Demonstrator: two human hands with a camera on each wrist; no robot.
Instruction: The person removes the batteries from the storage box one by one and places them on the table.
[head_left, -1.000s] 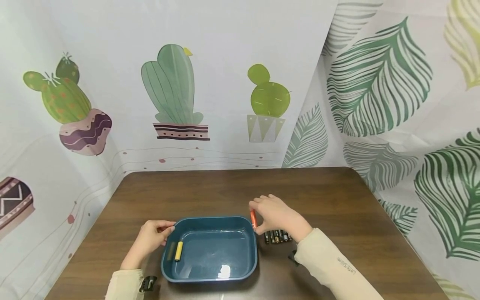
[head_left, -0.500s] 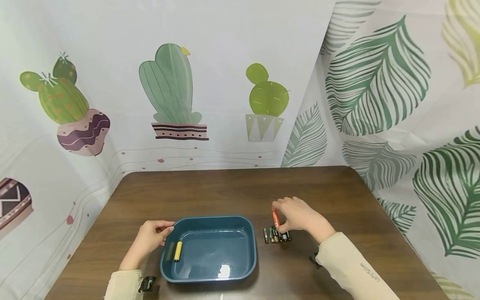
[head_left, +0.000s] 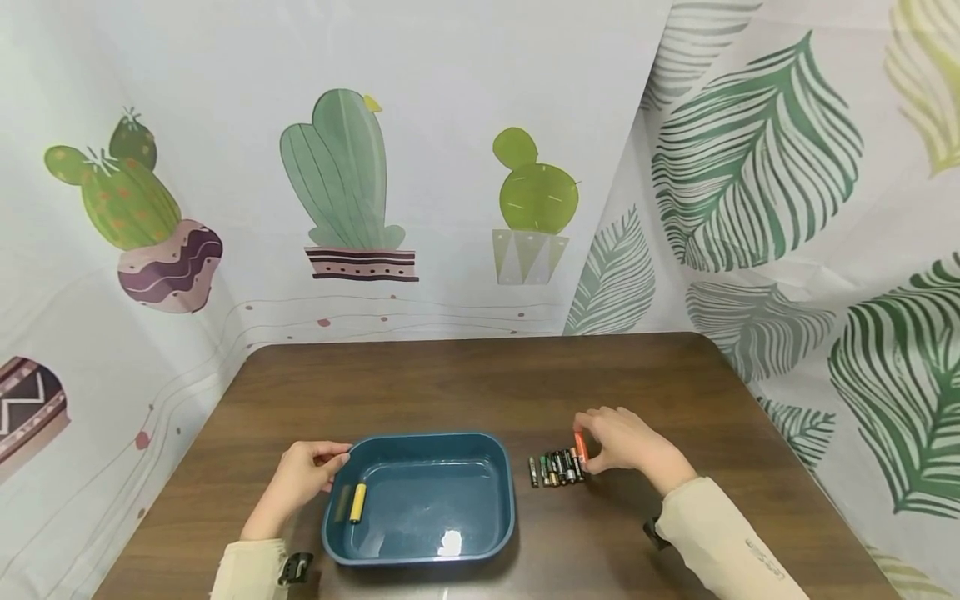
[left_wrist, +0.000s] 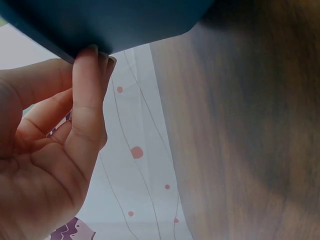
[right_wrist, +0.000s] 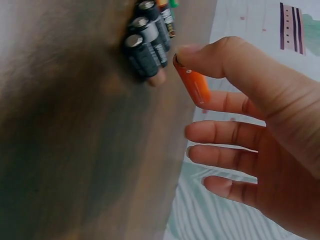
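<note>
My left hand (head_left: pixel 306 471) pinches the rim of a dark blue tray (head_left: pixel 420 560) at its back left corner; in the left wrist view, thumb and fingers (left_wrist: pixel 86 95) meet at the tray's edge. Inside the tray, near its left wall, lies a yellow battery (head_left: pixel 357 503). My right hand (head_left: pixel 626 442) holds an orange battery (right_wrist: pixel 194 85) by its ends between thumb and index finger, the other fingers spread. This battery is at the right end of a row of several dark batteries (head_left: pixel 558 468) lying side by side on the table, right of the tray.
The brown wooden table (head_left: pixel 450 383) ends at a wall hanging (head_left: pixel 450 167) printed with cacti and leaves. A black strap buckle (head_left: pixel 296 568) shows at the left wrist, another black piece (head_left: pixel 656 533) at the right.
My right hand has carried the orange battery rightward from the tray's right rim, over the row, to the row's right end. My left hand keeps its grip on the tray.
</note>
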